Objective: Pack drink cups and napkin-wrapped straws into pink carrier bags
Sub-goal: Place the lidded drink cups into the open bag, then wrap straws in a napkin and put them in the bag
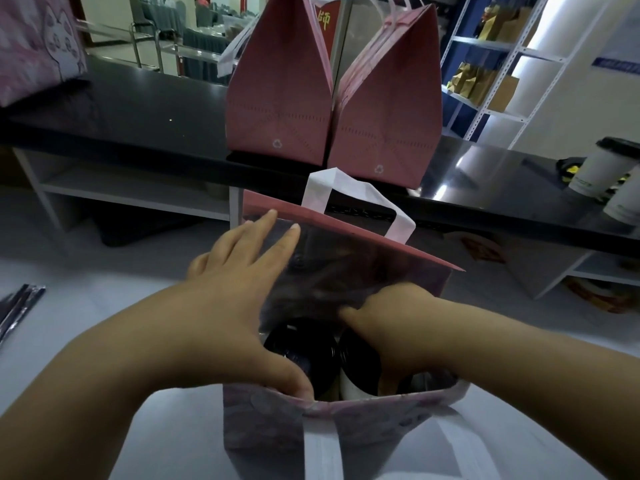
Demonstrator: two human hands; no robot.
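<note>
Cups were being seated: the pink carrier bag [346,420] stood at the pale surface's [86,271] near edge with two black-lidded cups [301,348] inside. The left hand [239,306], fingers straight and spread, pressed the far wall open. The right hand [391,320] reached in, its fingers hidden. Straws likely came next. Two closed bags [280,98] stood on the black surface [138,112] behind, with shelving [498,64] beyond.

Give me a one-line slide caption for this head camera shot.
Left hand spreads an open pink bag while right hand reaches in beside two black-lidded cups; two more bags stand on the counter behind.
</note>
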